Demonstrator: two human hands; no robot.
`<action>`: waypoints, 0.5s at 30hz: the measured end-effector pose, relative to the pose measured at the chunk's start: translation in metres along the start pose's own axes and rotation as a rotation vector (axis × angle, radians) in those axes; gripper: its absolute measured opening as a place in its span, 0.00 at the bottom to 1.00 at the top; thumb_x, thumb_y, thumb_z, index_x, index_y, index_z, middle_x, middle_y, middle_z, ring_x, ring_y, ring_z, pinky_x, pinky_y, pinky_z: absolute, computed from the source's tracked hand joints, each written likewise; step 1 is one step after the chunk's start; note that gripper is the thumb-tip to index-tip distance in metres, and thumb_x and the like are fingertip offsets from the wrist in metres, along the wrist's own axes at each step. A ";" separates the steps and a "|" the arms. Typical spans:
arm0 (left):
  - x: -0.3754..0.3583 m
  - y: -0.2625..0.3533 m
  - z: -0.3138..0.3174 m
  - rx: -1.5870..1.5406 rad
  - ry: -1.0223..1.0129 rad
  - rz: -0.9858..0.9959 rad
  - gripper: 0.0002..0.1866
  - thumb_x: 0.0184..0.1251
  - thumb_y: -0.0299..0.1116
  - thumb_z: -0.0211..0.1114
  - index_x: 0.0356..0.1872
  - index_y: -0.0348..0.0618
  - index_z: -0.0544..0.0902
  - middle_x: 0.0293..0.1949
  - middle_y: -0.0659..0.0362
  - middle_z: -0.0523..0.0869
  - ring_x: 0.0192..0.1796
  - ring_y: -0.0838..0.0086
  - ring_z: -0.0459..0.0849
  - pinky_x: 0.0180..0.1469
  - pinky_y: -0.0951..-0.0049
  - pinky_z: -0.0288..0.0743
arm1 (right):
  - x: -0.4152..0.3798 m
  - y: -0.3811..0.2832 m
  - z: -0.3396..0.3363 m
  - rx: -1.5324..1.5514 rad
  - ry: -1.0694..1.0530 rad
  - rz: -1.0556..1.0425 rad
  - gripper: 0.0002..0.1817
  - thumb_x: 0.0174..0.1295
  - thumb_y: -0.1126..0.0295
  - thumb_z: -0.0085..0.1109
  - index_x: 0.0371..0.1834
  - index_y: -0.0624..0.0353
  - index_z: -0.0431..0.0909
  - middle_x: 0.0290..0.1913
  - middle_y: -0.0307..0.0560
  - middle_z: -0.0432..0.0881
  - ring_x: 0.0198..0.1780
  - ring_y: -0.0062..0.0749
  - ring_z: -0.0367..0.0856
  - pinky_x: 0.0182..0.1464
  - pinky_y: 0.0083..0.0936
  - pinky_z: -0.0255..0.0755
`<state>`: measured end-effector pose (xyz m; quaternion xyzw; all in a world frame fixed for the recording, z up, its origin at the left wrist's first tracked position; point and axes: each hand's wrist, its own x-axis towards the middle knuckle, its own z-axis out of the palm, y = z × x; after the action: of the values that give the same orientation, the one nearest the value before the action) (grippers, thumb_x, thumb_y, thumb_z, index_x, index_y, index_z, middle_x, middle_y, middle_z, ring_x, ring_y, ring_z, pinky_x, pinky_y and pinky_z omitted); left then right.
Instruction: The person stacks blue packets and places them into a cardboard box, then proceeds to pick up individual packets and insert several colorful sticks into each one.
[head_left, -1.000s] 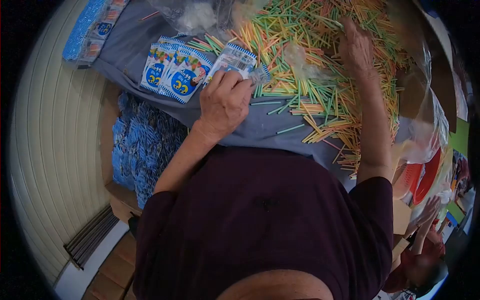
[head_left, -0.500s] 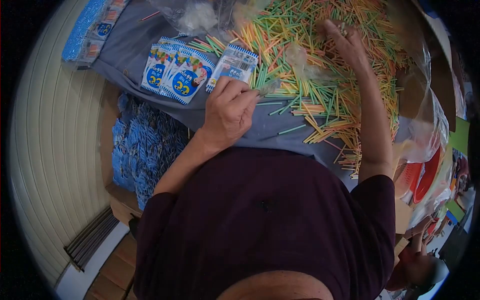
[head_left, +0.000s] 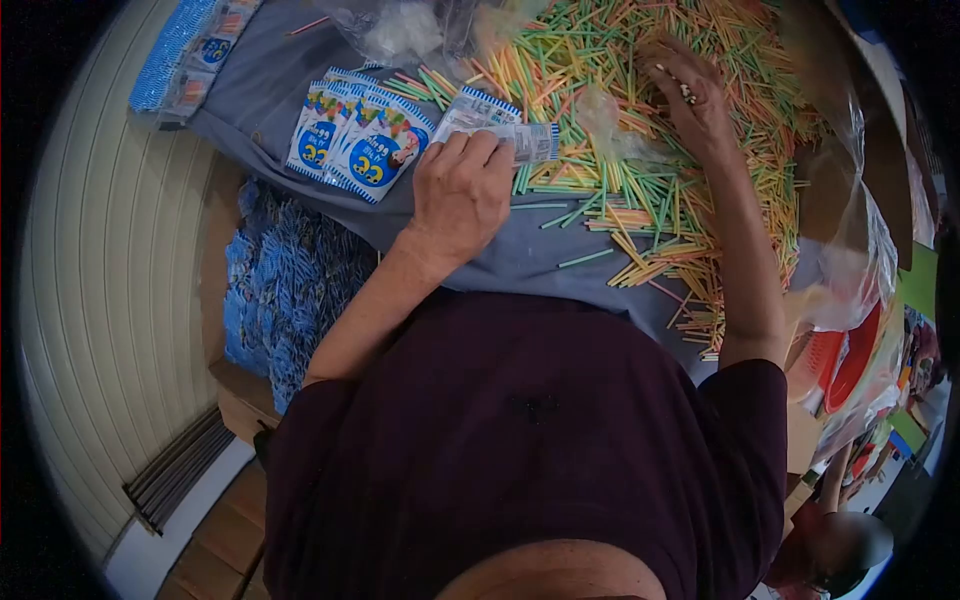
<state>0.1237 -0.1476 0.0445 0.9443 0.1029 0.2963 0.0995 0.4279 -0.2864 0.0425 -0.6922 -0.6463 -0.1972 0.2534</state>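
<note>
Coloured sticks (head_left: pixel 650 180) heaped on cloth-covered worktop (head_left: pixel 530 265); left hand (head_left: pixel 462 185) pinching striped-edge packet (head_left: pixel 536 142) across a flat pouch (head_left: pixel 478 106); right hand (head_left: pixel 702 115) curled over the sticks, grasping several, pale ends visible; both hands thus occupied.

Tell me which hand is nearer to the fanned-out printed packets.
Left. The left hand is just beside the fanned-out packets, on their right, gripping a slim packet; the right hand is well off to their right, among the coloured sticks.
</note>
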 end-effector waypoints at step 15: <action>0.030 -0.003 0.013 -0.225 0.002 -0.012 0.05 0.51 0.19 0.66 0.30 0.38 0.84 0.31 0.55 0.83 0.39 0.59 0.81 0.40 0.63 0.75 | 0.057 -0.078 -0.035 1.368 0.505 1.003 0.13 0.75 0.60 0.53 0.47 0.59 0.78 0.20 0.29 0.55 0.19 0.16 0.50 0.24 0.19 0.50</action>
<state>0.1546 -0.1393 0.0496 0.9263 0.0745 0.3061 0.2065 0.3572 -0.2597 0.1114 -0.5266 -0.1678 0.2200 0.8038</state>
